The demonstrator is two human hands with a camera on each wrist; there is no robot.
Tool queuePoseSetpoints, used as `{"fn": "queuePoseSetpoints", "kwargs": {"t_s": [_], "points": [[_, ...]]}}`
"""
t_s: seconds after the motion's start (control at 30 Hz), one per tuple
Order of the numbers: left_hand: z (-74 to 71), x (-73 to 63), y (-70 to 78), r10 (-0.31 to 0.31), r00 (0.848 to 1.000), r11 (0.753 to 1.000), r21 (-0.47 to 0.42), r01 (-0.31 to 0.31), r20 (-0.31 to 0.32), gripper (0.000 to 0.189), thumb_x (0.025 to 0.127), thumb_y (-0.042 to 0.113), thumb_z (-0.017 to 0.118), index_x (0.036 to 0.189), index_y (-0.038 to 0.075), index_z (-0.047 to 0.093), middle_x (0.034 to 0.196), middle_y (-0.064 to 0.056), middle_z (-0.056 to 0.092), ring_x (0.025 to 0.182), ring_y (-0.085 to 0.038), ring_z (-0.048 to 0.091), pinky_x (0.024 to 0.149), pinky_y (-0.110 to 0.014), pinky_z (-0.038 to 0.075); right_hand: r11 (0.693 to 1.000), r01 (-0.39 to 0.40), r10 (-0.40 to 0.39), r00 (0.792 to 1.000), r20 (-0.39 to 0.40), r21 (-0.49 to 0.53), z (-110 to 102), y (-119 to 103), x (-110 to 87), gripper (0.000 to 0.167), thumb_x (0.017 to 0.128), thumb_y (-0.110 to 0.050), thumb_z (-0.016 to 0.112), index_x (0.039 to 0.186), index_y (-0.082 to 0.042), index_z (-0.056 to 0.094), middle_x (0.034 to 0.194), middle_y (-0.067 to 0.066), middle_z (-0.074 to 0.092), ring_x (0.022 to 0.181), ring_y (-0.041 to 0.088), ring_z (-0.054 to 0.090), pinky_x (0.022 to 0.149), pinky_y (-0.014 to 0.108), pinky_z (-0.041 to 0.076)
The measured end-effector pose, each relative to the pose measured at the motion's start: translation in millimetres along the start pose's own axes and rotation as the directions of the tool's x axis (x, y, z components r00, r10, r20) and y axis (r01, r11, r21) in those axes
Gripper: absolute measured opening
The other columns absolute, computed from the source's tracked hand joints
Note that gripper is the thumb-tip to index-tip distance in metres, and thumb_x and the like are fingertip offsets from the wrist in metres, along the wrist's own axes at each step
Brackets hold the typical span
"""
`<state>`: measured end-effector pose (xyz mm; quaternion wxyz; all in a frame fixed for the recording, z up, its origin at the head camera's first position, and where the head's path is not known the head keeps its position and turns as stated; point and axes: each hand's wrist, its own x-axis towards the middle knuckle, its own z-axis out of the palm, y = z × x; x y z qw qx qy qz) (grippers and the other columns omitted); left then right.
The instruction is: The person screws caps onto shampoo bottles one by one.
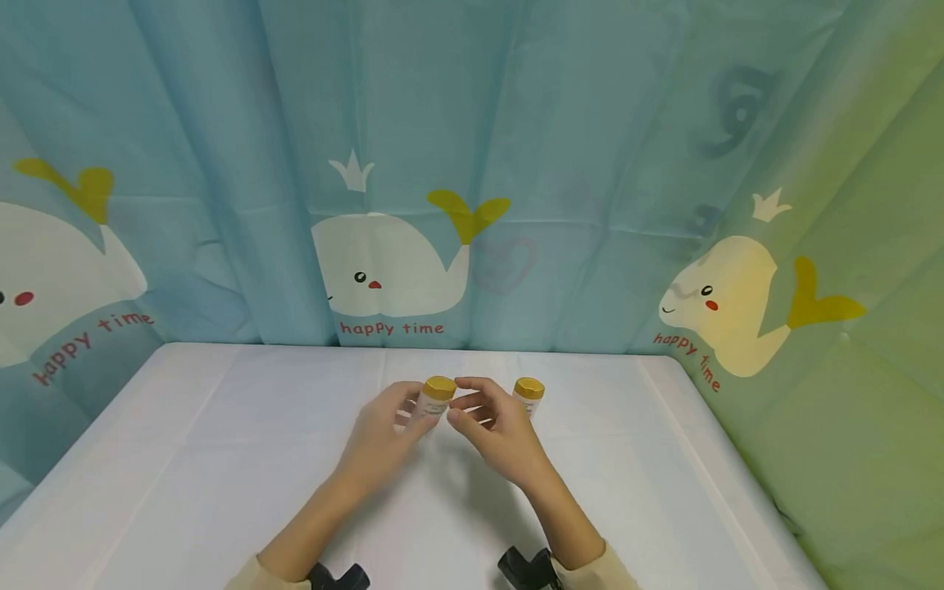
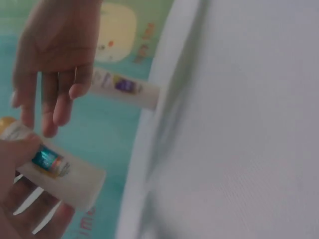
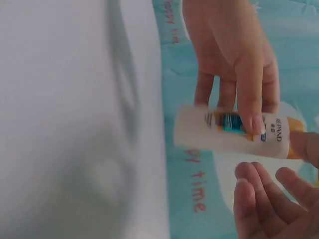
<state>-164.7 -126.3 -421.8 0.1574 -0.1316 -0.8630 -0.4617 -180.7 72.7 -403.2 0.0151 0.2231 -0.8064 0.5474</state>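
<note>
My left hand (image 1: 383, 430) grips a white bottle (image 3: 234, 130) with a gold cap (image 1: 439, 388) and a teal label, its thumb across the front. The bottle is held tilted above the table; printing on it reads REPAND. Beside the cap is my right hand (image 1: 496, 426), fingers loosely bent and parted, not closed round the bottle. In the right wrist view its thumb (image 3: 303, 145) overlaps the cap; whether it touches is unclear. A second white bottle (image 2: 127, 88), gold-capped with a purple label, stands upright behind the right hand, partly hidden by it.
A white-covered table (image 1: 221, 459) spreads under both hands. Behind it hangs a blue-green curtain (image 1: 575, 164) printed with whales and the words "happy time". Black wrist devices (image 1: 527, 567) sit at the sleeve cuffs.
</note>
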Motion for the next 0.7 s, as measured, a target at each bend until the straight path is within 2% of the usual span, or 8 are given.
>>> {"fn": "queuePoseSetpoints", "kwargs": {"t_s": [0.13,0.2,0.5,0.7], "points": [[3.1,3.3,-16.7,-0.117,0.993,0.982,-0.147,0.12,0.025,0.032,0.09,0.017,0.075,0.119,0.016,0.064,0.116,0.0,0.069,0.103,-0.019,0.067,0.086,-0.033,0.058,0.999,-0.049,0.049,0.994,0.103,-0.007,9.0,8.3,-1.8,0.043,0.096,-0.023,0.066,0.138,-0.018,0.056,0.121,0.005,0.07,0.101,0.019,0.069,0.082,0.029,0.056],[4.5,3.9,-22.7,-0.148,0.988,0.97,-0.187,0.153,0.037,0.032,0.09,0.017,0.075,0.119,0.014,0.063,0.117,-0.002,0.069,0.106,-0.022,0.067,0.087,-0.032,0.058,0.999,-0.047,0.047,0.99,0.134,0.0,12.4,10.6,-2.9,0.046,0.096,-0.02,0.066,0.14,-0.017,0.054,0.126,0.008,0.068,0.105,0.022,0.069,0.086,0.031,0.056],[7.4,3.7,-33.2,-0.194,0.979,0.947,-0.248,0.205,0.069,0.034,0.089,0.018,0.076,0.12,0.012,0.063,0.122,-0.006,0.067,0.109,-0.026,0.067,0.093,-0.039,0.056,0.998,-0.052,0.047,0.983,0.176,0.021,17.6,14.6,-6.1,0.052,0.095,-0.014,0.066,0.144,-0.014,0.049,0.132,0.012,0.064,0.113,0.026,0.067,0.091,0.037,0.056],[9.3,3.6,-37.1,-0.214,0.973,0.942,-0.242,0.23,0.091,0.037,0.09,0.022,0.075,0.123,0.014,0.061,0.125,-0.007,0.067,0.112,-0.028,0.067,0.094,-0.044,0.055,0.998,-0.058,0.056,0.981,0.187,0.006,16.4,13.6,-6.0,0.056,0.095,-0.015,0.066,0.147,-0.014,0.045,0.134,0.013,0.062,0.116,0.029,0.065,0.093,0.043,0.055]]}}
